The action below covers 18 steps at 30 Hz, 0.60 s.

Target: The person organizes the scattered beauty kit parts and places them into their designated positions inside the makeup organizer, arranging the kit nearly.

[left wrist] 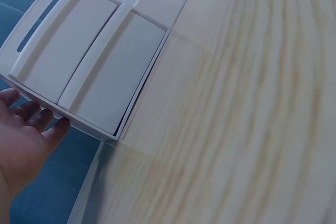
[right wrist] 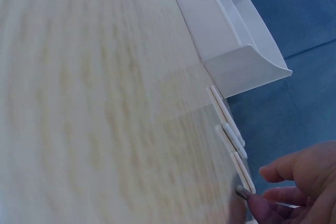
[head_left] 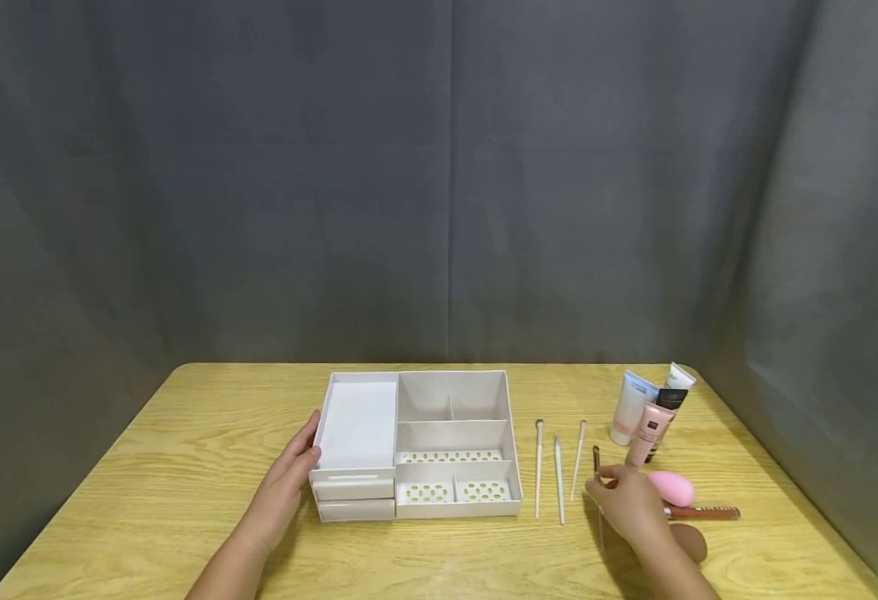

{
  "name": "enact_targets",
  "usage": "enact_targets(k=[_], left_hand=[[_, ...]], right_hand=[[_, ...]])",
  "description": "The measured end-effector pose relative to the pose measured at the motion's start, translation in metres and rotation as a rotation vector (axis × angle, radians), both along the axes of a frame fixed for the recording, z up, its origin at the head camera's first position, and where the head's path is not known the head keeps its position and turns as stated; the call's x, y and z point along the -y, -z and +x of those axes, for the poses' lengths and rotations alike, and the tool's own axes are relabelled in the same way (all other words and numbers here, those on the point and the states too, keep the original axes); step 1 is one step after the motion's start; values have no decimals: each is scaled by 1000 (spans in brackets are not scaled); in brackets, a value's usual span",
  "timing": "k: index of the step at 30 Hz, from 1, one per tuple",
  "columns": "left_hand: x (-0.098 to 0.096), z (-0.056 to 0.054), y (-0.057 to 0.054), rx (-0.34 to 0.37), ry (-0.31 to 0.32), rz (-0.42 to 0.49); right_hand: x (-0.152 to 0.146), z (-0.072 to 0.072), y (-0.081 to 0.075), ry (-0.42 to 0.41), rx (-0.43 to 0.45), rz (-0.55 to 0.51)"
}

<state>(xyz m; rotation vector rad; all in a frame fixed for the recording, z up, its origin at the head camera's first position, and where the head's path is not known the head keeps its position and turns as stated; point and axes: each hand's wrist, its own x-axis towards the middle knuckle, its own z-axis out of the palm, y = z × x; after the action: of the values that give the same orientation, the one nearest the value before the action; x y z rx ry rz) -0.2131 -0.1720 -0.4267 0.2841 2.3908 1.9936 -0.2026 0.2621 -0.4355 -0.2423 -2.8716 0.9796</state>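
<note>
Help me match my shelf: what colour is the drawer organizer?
White; the drawer organizer shows best in the head view.

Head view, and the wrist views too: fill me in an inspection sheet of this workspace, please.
Surface: wood-grain table.
Job's things: white compartmented organizer with two drawers; dark-tipped brush to its right.
Clutter: two pale brushes and a pale blue stick between those; four tubes grouped toward the far right; pink rounded item, red-brown stick and brown rounded item nearer.
Left hand: touches the organizer's left side.
Right hand: appears to pinch the dark-tipped brush.
Cables: nothing seen.
Surroundings: dark cloth behind and at both sides.
</note>
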Motion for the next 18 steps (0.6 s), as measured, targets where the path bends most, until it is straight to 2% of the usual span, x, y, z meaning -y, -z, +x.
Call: enact_targets(k=[10,18], left_hand=[[-1,1,2,-2,-8,31],[-1,2,4,-9,1,47]], right_hand=[[0,-3,7,19,2,51],[1,-5,8,29,-32,97]])
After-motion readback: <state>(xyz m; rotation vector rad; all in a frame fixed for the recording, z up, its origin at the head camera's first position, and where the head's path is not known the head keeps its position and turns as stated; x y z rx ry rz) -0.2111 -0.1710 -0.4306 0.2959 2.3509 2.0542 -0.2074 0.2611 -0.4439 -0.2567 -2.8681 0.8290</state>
